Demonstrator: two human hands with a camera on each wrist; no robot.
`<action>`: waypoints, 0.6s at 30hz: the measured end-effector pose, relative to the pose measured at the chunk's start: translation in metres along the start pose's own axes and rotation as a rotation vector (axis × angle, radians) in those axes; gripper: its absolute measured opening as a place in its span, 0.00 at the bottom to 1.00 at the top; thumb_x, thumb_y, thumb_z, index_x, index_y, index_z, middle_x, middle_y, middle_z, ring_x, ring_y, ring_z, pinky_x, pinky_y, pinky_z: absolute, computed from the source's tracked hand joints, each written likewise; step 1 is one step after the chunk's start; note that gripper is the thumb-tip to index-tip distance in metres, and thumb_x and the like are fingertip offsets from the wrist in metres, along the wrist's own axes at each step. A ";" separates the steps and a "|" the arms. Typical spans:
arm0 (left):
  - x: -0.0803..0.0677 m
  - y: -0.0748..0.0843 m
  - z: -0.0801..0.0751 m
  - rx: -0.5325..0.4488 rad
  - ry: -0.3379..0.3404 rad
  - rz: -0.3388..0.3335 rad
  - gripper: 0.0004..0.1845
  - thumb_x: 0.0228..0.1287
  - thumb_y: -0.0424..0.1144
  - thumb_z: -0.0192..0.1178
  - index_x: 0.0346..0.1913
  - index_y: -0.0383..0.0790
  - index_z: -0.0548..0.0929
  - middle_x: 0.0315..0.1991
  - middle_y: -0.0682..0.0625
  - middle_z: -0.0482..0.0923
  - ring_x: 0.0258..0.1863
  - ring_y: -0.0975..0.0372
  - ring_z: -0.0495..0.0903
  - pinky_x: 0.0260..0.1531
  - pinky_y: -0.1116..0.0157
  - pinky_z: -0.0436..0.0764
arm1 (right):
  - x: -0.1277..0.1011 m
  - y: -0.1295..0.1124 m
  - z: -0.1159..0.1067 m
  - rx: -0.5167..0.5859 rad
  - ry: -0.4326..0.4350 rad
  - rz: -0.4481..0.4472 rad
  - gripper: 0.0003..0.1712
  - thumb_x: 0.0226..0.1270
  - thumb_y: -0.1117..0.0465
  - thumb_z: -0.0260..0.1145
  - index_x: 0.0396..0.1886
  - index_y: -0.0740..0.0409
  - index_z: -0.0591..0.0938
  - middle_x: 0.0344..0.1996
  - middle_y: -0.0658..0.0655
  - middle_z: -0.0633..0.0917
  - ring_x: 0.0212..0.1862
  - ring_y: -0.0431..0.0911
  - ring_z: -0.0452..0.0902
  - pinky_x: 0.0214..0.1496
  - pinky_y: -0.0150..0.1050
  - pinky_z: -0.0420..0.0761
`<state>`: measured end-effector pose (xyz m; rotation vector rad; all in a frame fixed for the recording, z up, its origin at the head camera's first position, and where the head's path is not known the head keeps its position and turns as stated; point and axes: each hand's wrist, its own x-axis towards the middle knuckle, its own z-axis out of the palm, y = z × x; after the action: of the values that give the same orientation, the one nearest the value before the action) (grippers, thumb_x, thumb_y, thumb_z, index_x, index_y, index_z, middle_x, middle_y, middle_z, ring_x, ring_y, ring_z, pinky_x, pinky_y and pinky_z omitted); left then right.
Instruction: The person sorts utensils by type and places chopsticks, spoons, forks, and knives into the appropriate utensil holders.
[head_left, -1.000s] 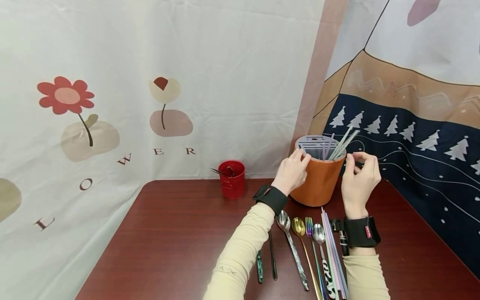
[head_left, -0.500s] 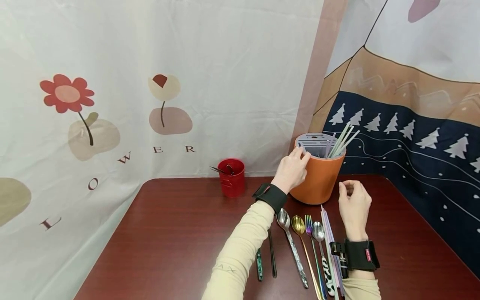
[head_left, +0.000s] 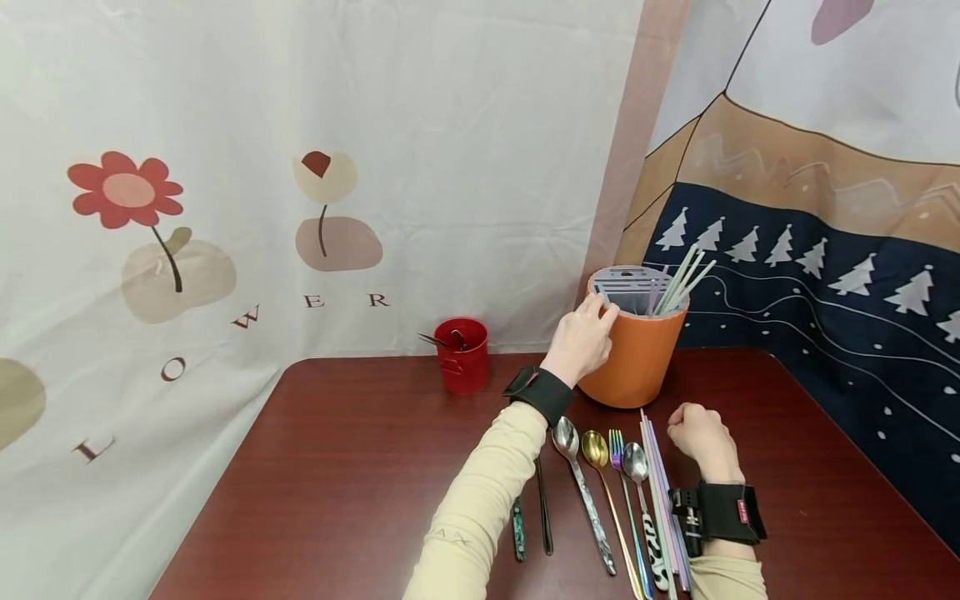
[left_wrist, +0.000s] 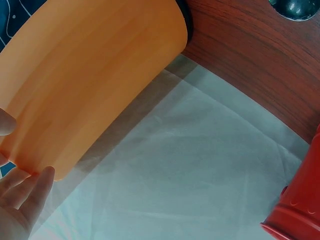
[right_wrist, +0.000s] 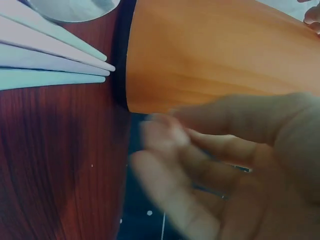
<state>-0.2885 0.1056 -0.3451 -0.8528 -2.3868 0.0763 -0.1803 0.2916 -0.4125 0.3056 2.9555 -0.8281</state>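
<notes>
My left hand (head_left: 579,340) grips the rim of the orange utensil holder (head_left: 637,358), its fingers over the edge in the left wrist view. Light green chopsticks (head_left: 684,279) and a purple pair stand in the holder's slotted grey top (head_left: 630,279). My right hand (head_left: 703,440) hovers just right of a bundle of pastel chopsticks (head_left: 660,492) lying on the table. In the right wrist view its blurred fingers are loosely curled with nothing between them. Left of the chopsticks lie a silver spoon (head_left: 636,462), a rainbow fork (head_left: 617,450), a gold spoon (head_left: 596,450) and a longer silver spoon (head_left: 566,437).
A red cup (head_left: 462,367) with dark utensils in it stands at the table's back edge. Two dark handles (head_left: 546,517) show beside my left forearm. Printed cloth (head_left: 450,167) hangs behind the brown table (head_left: 360,467).
My right hand has come away from the holder's right side and down toward the chopsticks on the table. My left hand has stayed on the rim.
</notes>
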 end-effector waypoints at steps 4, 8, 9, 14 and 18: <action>0.000 0.000 0.001 0.008 0.004 -0.001 0.20 0.65 0.46 0.54 0.59 0.48 0.73 0.59 0.50 0.73 0.62 0.62 0.72 0.45 0.72 0.81 | -0.002 0.000 0.001 -0.007 -0.157 0.050 0.09 0.56 0.68 0.54 0.18 0.58 0.74 0.18 0.55 0.76 0.21 0.46 0.69 0.23 0.37 0.67; 0.000 0.000 0.001 0.003 -0.006 -0.004 0.21 0.65 0.46 0.54 0.60 0.48 0.72 0.59 0.50 0.73 0.62 0.63 0.72 0.44 0.72 0.81 | -0.005 0.000 0.005 -0.019 -0.218 0.065 0.07 0.54 0.67 0.60 0.18 0.61 0.76 0.16 0.55 0.77 0.19 0.45 0.70 0.22 0.36 0.68; 0.000 0.001 0.000 0.002 -0.008 -0.005 0.21 0.65 0.46 0.54 0.60 0.48 0.72 0.59 0.50 0.73 0.62 0.63 0.72 0.44 0.72 0.81 | -0.005 0.000 0.006 -0.023 -0.226 0.064 0.06 0.53 0.67 0.61 0.19 0.62 0.76 0.16 0.56 0.77 0.19 0.46 0.71 0.22 0.37 0.69; 0.001 0.001 0.001 -0.004 -0.010 -0.007 0.20 0.65 0.46 0.55 0.59 0.49 0.72 0.58 0.51 0.73 0.61 0.63 0.73 0.44 0.72 0.81 | -0.005 -0.001 0.012 -0.040 -0.263 0.065 0.06 0.50 0.68 0.62 0.27 0.66 0.73 0.15 0.57 0.78 0.18 0.46 0.73 0.22 0.37 0.71; 0.001 0.001 0.002 -0.004 -0.011 -0.008 0.20 0.65 0.46 0.55 0.59 0.48 0.73 0.58 0.51 0.73 0.61 0.63 0.73 0.44 0.72 0.81 | -0.004 -0.003 0.014 -0.085 -0.265 0.082 0.12 0.50 0.68 0.62 0.34 0.69 0.72 0.15 0.56 0.79 0.18 0.46 0.74 0.26 0.40 0.71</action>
<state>-0.2895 0.1071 -0.3461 -0.8470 -2.4011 0.0733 -0.1765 0.2811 -0.4230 0.2853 2.7035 -0.6725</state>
